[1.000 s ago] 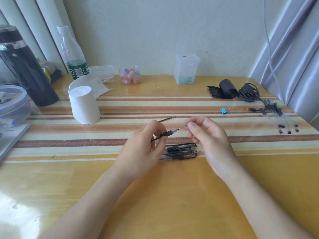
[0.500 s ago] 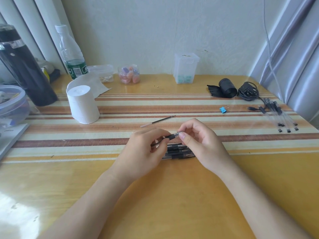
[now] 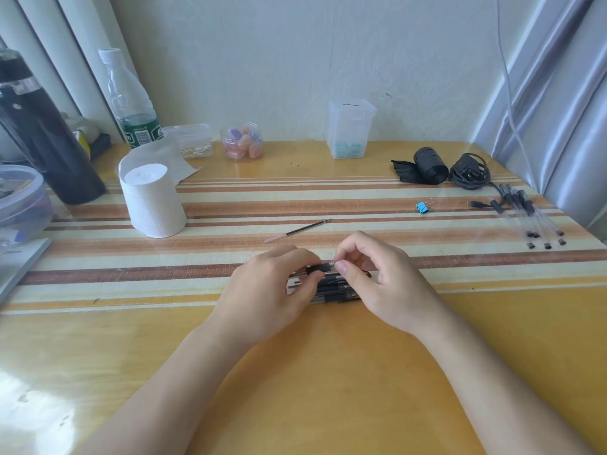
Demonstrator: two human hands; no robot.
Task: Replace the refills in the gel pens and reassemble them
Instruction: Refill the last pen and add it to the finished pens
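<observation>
My left hand (image 3: pixel 267 290) grips a gel pen (image 3: pixel 320 268) by its black grip section, held level over the table. My right hand (image 3: pixel 377 280) pinches the pen's clear tip end between thumb and forefinger. Under both hands lies a small pile of black gel pens (image 3: pixel 335 292), partly hidden by my fingers. A loose refill (image 3: pixel 297 230) lies on the striped mat just beyond my hands. A group of clear refills (image 3: pixel 532 218) with black end caps lies at the right edge.
A toilet paper roll (image 3: pixel 152 200) stands at the left, behind it a black flask (image 3: pixel 42 139) and a water bottle (image 3: pixel 129 103). A blue binder clip (image 3: pixel 422 207), a black cylinder (image 3: pixel 430 165) and a coiled cable (image 3: pixel 469 172) sit at the back right.
My right hand has moved left and closed onto the pen's tip end. The exposed refill point seen a second ago is now covered by the tip piece and my fingers.
</observation>
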